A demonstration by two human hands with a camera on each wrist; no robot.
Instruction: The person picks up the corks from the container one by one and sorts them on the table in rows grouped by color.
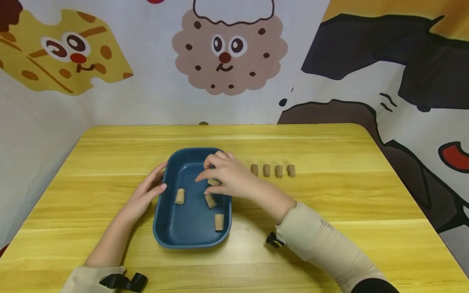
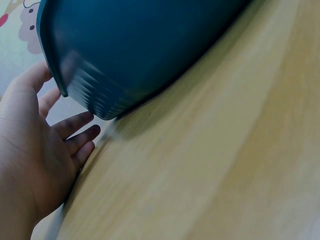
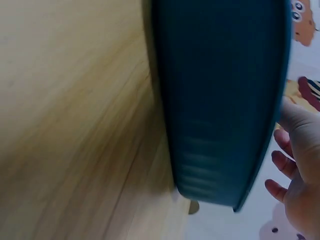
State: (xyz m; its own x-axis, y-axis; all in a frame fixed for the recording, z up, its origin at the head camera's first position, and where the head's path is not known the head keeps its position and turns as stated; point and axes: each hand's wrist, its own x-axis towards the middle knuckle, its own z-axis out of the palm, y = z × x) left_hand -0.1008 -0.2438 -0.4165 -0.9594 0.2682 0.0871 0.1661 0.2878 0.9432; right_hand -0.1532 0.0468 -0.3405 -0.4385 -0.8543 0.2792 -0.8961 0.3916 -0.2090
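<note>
A blue rectangular tray (image 1: 194,240) lies on the table with several tapered corks in it. One cork (image 1: 180,196) stands apart at the left, and another cork (image 1: 219,222) is near the front right corner. My right hand (image 1: 229,175) reaches over the tray's right rim, index finger and thumb spread apart. Between and just below those fingers are a partly covered cork (image 1: 213,182) and a tilted cork (image 1: 210,201); no firm hold shows. At the tray's left side, my left hand (image 1: 144,193) rests its fairly straight fingers and thumb against the outer wall and rim.
Several corks stand in a row right of the tray, beyond my right forearm, the rightmost cork (image 1: 291,171) among them. The wooden table (image 1: 329,244) meets a wall cloth (image 1: 146,101) with cartoon prints. Dark wrist devices sit on both sleeves.
</note>
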